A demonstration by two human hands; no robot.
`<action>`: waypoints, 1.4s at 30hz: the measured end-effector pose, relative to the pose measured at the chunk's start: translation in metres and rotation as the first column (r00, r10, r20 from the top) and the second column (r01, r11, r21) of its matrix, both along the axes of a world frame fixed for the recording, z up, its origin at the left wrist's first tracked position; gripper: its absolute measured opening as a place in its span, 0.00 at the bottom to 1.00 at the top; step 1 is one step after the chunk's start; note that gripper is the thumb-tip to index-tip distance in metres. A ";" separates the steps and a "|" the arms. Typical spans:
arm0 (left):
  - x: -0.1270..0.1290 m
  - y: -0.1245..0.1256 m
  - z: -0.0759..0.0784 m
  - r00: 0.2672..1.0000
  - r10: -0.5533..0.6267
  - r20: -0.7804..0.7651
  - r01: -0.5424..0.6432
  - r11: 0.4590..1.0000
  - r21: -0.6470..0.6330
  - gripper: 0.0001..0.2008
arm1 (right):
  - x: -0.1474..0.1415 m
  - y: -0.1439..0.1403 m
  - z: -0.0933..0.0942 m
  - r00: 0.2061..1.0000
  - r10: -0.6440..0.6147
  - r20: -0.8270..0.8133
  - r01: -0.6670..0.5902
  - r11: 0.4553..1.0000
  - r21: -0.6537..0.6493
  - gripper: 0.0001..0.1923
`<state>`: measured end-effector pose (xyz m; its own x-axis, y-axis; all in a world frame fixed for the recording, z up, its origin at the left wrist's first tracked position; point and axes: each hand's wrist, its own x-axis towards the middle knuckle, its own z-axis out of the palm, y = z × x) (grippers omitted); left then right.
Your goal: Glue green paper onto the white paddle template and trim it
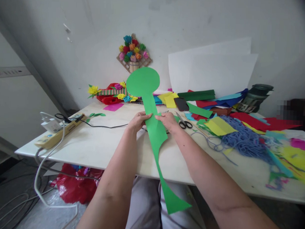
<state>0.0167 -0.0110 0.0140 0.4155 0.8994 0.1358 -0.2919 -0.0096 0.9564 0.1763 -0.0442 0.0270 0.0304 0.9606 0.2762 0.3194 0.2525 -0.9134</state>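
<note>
Above the near edge of a white worktop (96,149), a person's two hands hold up a long green paper cutout (152,118) with a round head, a narrow neck, a wider waist and a flared foot. The left hand (138,120) pinches the cutout's left edge just below the neck, thumb on the front; the right hand (168,120) pinches the opposite edge at the same height, fingers curled behind the paper. The round head rises past the hands toward the wall, while the foot hangs below the worktop's edge over the person's lap.

Just right of the cutout, black-handled scissors (184,122) lie on the worktop, near a yellow sheet (219,126) and a tangle of blue yarn (244,139). Behind the scissors rest a dark phone (181,104) and a roll of dark green paper (197,95), with red, blue and yellow offcuts spread farther right. White sheets (211,71) lean against the wall behind them.

Left of the cutout, a beige power strip (59,133) sits near the worktop's corner, a black cable running from it. Behind the cutout's head, a bouquet of paper flowers (133,52) hangs on the wall, and more paper flowers (110,92) lie below it. A red plastic bag (75,185) lies on the floor under the worktop.
</note>
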 end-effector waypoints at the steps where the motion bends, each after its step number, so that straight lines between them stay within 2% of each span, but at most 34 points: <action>1: 0.000 0.000 0.000 1.000 -0.001 0.001 0.001 1.000 -0.003 0.15 | 0.000 0.000 0.000 1.000 0.002 -0.018 -0.002 1.000 0.000 0.20; 15: 0.005 -0.001 0.000 0.997 0.062 0.041 -0.059 0.996 -0.061 0.17 | 0.000 0.002 -0.004 1.000 -0.011 -0.007 0.012 0.999 0.043 0.23; 24: 0.010 -0.006 0.003 0.997 0.076 0.004 -0.075 0.996 -0.057 0.16 | 0.001 0.005 -0.007 1.000 0.017 -0.015 -0.016 1.000 0.025 0.21; 32: 0.011 -0.006 0.002 0.997 0.076 -0.005 -0.076 0.997 -0.027 0.16 | 0.000 0.002 -0.005 1.000 -0.008 0.000 0.008 0.999 0.047 0.23; 36: 0.011 -0.004 0.002 0.997 0.071 0.023 -0.070 0.997 -0.031 0.20 | 0.000 0.002 -0.004 0.999 -0.024 -0.048 0.026 0.999 0.036 0.23; 40: 0.009 0.000 0.001 0.997 0.037 0.073 -0.035 0.999 -0.033 0.29 | -0.001 0.001 -0.003 0.996 -0.029 -0.085 0.033 0.999 0.035 0.21; 42: 0.006 -0.001 0.002 0.999 0.018 0.030 -0.018 1.000 -0.019 0.27 | -0.001 0.001 -0.004 0.996 -0.038 -0.084 0.042 0.998 0.040 0.22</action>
